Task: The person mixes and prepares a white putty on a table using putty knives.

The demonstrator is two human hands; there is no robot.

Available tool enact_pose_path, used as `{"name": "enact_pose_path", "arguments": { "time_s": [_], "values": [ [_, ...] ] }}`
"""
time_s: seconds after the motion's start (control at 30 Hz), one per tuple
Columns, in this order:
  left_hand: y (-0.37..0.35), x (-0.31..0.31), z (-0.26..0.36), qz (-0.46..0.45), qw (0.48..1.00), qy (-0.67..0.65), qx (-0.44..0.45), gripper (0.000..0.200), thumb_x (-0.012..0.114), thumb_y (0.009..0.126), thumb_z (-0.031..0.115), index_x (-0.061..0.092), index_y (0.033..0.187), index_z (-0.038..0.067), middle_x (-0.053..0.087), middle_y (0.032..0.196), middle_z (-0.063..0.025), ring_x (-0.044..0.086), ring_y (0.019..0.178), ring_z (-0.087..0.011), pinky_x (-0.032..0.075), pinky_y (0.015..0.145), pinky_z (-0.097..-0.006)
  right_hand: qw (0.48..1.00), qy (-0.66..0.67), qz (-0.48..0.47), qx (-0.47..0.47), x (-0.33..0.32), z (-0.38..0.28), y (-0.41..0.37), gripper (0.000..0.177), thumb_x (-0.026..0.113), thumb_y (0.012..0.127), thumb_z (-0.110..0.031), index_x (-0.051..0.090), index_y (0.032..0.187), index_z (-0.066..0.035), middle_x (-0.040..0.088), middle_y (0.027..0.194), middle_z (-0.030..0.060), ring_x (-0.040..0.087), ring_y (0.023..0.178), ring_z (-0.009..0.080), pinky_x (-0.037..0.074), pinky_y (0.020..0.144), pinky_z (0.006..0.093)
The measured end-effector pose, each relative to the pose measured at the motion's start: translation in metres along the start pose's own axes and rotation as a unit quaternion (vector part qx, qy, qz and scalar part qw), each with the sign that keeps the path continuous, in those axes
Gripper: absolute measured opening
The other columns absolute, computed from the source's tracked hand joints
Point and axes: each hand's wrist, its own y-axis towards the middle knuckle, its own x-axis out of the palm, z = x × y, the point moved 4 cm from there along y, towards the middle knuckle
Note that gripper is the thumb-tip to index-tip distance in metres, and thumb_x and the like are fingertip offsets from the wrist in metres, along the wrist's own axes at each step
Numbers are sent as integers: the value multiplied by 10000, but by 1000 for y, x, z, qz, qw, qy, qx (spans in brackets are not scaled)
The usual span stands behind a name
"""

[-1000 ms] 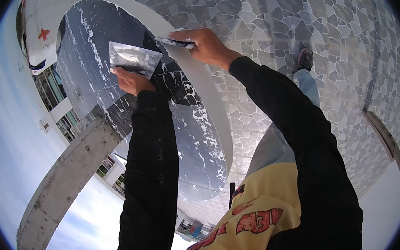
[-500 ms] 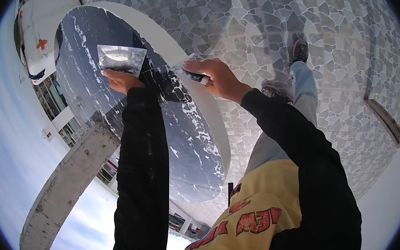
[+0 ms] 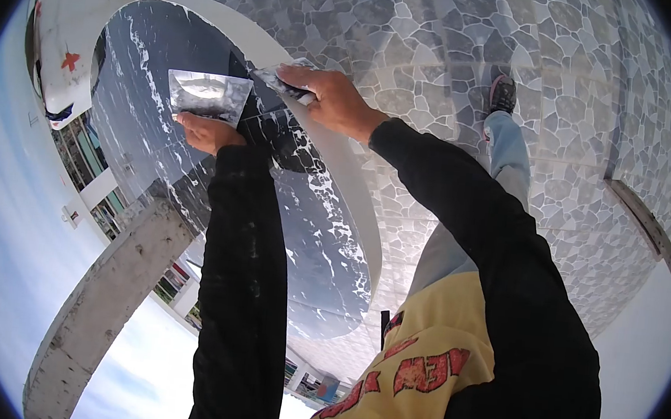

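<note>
My left hand [image 3: 208, 133] is closed on the near edge of a broad metal putty knife [image 3: 221, 102], its shiny face up, with a pale patch that could be filler or a reflection. It is held over the dark tabletop [image 3: 166, 43], which is rounded and streaked with white marble-like marks. In my right hand [image 3: 330, 101] is a second putty knife [image 3: 289, 86], gripped by its dark handle close to the pale rim [image 3: 274, 44] of the table. Its blade is partly hidden by my fingers. The two tools are apart.
A concrete beam [image 3: 108, 301] runs up to the table's left side. Beyond the far left end lies a whitish slab [image 3: 88, 28] with a red cross-shaped mark. Stone-patterned floor [image 3: 415, 25] surrounds the table, and my shoe [image 3: 503, 94] stands on it to the right.
My right hand has moved left and upward with its putty knife, from beside the rim toward the tabletop's edge. My left hand and its putty knife have hardly shifted.
</note>
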Motion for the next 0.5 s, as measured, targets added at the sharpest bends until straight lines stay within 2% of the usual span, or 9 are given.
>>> {"name": "enact_pose_path", "arguments": {
  "time_s": [0.03,0.07,0.17,0.2,0.23,0.33,0.37,0.43,0.5],
  "values": [
    [1,0,-2,-3,1000,-5,-3,682,395,1006,535,546,834,-108,529,783,-126,437,735,-228,417,704,-398,999,-1,18,-38,0,-5,-13,608,555,768,166,593,1313,-100,585,1334,137,590,1216,271,502,997,360],
    [2,1,-4,-6,1000,-11,-7,680,396,1006,535,546,830,-105,526,780,-122,432,730,-226,414,700,-397,999,-24,-18,-35,-1,-3,-27,642,566,753,176,573,1334,-97,559,1370,142,534,1283,266,470,1051,374],
    [3,0,-5,-15,1000,16,-18,671,400,1006,527,545,827,-103,526,779,-114,429,727,-219,413,698,-394,996,10,-79,39,-23,-8,-58,598,589,765,157,599,1308,-92,598,1329,136,561,1252,271,460,1055,367],
    [4,1,-4,-15,1000,15,-18,671,400,1006,527,545,827,-103,526,779,-114,429,727,-219,413,698,-394,996,-9,-75,54,-30,-8,-57,518,601,801,116,628,1277,-88,663,1234,130,644,1134,272,507,977,340],
    [3,0,-5,-11,1000,11,-16,668,401,1006,526,545,823,-100,524,774,-108,428,724,-217,412,693,-391,996,-9,-75,54,-32,-6,-50,518,601,801,116,628,1277,-88,663,1234,130,644,1134,272,507,977,340],
    [1,1,-1,-6,1000,6,-22,664,403,1006,523,550,826,-100,522,774,-105,430,726,-214,412,688,-388,992,-34,-49,107,-34,3,2,400,644,860,-4,664,1240,-125,722,1062,145,715,817,244,552,749,312],
    [1,2,0,-7,1000,4,-30,663,404,1005,521,556,833,-101,524,778,-106,432,730,-214,412,688,-387,993,-32,-48,105,-27,10,23,400,644,860,-4,664,1240,-125,722,1062,145,715,817,244,552,749,312],
    [4,0,-3,-6,1000,8,-25,660,406,1004,521,554,831,-99,524,779,-107,432,732,-213,412,686,-389,998,-53,13,-27,-19,10,54,411,647,851,7,669,1233,-143,722,1046,150,711,786,247,550,725,324],
    [3,3,-3,-8,1000,10,-26,657,409,1003,521,553,828,-96,524,781,-108,433,733,-212,411,684,-391,999,-52,0,-15,-10,6,54,436,639,839,23,662,1243,-139,714,1076,151,712,835,252,552,760,322]
  ]
}}
